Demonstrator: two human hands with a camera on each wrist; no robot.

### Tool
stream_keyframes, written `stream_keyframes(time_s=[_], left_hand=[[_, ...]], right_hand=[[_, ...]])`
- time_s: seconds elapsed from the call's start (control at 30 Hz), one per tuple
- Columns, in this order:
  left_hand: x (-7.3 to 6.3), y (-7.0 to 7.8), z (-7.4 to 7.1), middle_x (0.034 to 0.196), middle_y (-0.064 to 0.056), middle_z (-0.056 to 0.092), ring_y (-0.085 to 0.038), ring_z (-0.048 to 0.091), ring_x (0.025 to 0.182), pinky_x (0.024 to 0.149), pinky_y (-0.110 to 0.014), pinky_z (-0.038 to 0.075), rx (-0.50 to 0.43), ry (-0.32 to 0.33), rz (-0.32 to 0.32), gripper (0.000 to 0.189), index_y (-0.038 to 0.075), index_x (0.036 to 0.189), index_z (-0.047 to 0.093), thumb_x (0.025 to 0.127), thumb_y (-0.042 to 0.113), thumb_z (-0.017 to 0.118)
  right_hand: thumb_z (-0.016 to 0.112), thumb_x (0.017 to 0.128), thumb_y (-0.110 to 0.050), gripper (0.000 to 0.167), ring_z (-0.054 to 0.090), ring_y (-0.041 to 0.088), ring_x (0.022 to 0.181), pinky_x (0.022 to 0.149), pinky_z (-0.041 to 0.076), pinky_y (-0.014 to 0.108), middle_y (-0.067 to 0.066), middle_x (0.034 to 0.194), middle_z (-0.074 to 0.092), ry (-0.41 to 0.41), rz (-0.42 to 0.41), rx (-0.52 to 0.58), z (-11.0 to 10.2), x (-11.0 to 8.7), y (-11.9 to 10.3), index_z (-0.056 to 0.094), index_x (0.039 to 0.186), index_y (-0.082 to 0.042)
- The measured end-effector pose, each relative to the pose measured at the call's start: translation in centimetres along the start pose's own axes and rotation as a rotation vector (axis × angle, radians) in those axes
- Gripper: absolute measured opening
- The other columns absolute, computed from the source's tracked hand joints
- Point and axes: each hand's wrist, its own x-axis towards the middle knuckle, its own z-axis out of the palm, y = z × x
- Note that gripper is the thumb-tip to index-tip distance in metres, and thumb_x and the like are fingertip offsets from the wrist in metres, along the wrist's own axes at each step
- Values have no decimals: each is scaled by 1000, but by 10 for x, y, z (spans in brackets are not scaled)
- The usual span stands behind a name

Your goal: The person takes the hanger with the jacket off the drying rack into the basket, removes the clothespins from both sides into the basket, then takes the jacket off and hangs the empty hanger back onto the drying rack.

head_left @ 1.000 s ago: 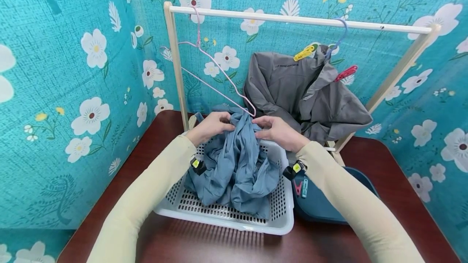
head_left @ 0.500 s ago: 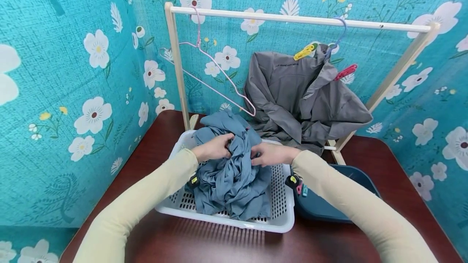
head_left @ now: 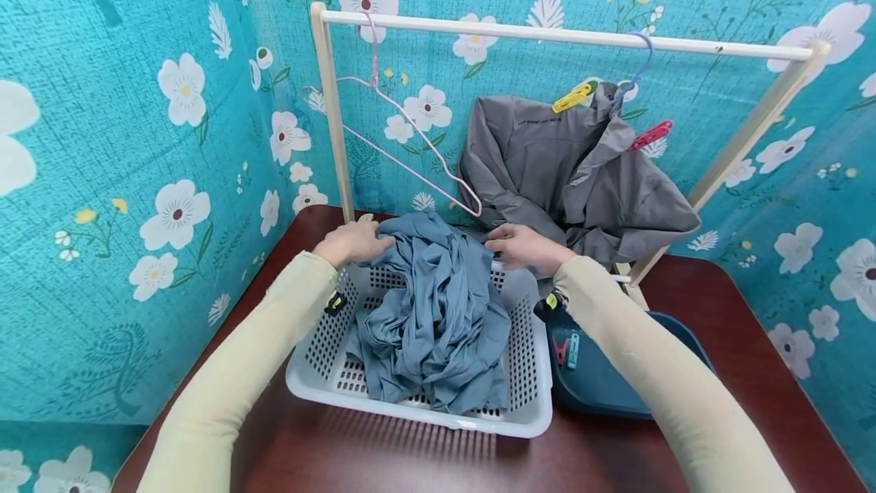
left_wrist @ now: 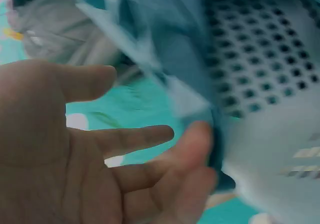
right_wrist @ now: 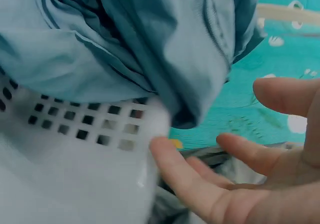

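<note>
A crumpled dusty-blue garment (head_left: pixel 438 310) lies heaped in the white perforated laundry basket (head_left: pixel 417 411), its far end draped over the back rim. At the garment's far left edge is my left hand (head_left: pixel 356 240). The left wrist view shows that hand's thumb and index finger extended, its other fingertips right at the cloth (left_wrist: pixel 165 59). My right hand (head_left: pixel 523 246) is by the back right of the heap. Its fingers are spread in the right wrist view, apart from the garment (right_wrist: pixel 170 39), with one fingertip right at the basket's corner.
A wooden rack (head_left: pixel 561 35) stands behind, bearing a bare pink hanger (head_left: pixel 424 135) and a grey garment (head_left: pixel 541 166) on a blue hanger, with yellow (head_left: pixel 572 97) and red (head_left: pixel 650 135) clothespins. A dark blue tray (head_left: pixel 602 379) with clothespins (head_left: pixel 572 350) sits at right.
My hands first held the garment gathered near the pink hanger, then lowered it into the basket. They have since let go and moved apart, outward and back to its far edges.
</note>
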Motion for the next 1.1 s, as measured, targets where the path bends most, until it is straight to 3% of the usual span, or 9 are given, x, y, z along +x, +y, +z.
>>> stream_keyframes(time_s=[0.1,0.2,0.3,0.4,0.67,0.87,0.97,1.03,1.1], left_hand=[[12,-8,9,104,-15,56,-21,52,63,61,-36,45,-167,-70,-29,65,6,150,24,100,46,37],[25,-8,20,82,-9,49,-18,48,61,66,-35,48,-441,-124,-4,61,7,147,27,100,44,40],[33,0,26,91,-12,50,-20,53,75,81,-41,48,-645,-154,12,59,5,139,35,97,45,48],[39,12,29,95,-11,47,-17,51,76,81,-38,48,-703,-159,31,65,6,139,34,93,46,56],[48,29,34,76,-3,38,-15,36,58,64,-33,34,-809,-57,134,48,7,130,40,91,19,65],[27,31,20,78,-3,31,-18,32,62,67,-35,31,-874,-39,149,56,11,137,35,90,16,66],[11,31,17,92,-7,42,-23,41,75,76,-39,35,-812,-29,178,74,16,149,22,90,15,66],[3,30,20,119,-13,48,-26,50,99,86,-39,39,-674,-26,223,81,16,152,14,89,15,66],[-3,30,27,144,-15,35,-29,42,125,99,-42,36,-516,-45,272,83,14,153,13,89,13,66]], right_hand=[[46,101,-22,53,28,44,133,94,44,44,22,149,23,-59,39,132,2,12,4,27,145,0],[45,101,-21,56,26,44,134,96,41,45,21,152,18,-117,30,237,4,21,7,20,148,0],[44,102,-17,57,25,42,135,101,36,46,21,152,17,-155,-14,303,5,25,7,16,149,0],[46,101,-12,59,24,38,136,103,32,47,21,152,16,-158,-48,348,6,26,4,14,150,-1],[60,89,6,68,54,21,101,81,47,32,20,135,38,-7,-119,400,14,23,-6,26,148,-6],[71,85,-8,63,51,24,115,92,45,38,12,136,44,62,-214,228,11,-11,-18,42,141,-9],[74,84,-17,63,50,26,118,93,45,38,10,136,46,87,-241,26,12,-29,-18,46,140,-11],[75,83,-19,61,49,28,120,93,44,39,11,137,46,83,-264,-103,15,-38,-16,48,138,-10],[74,83,-20,58,50,29,119,92,45,40,12,136,48,62,-284,-231,21,-44,-13,51,135,-8]])
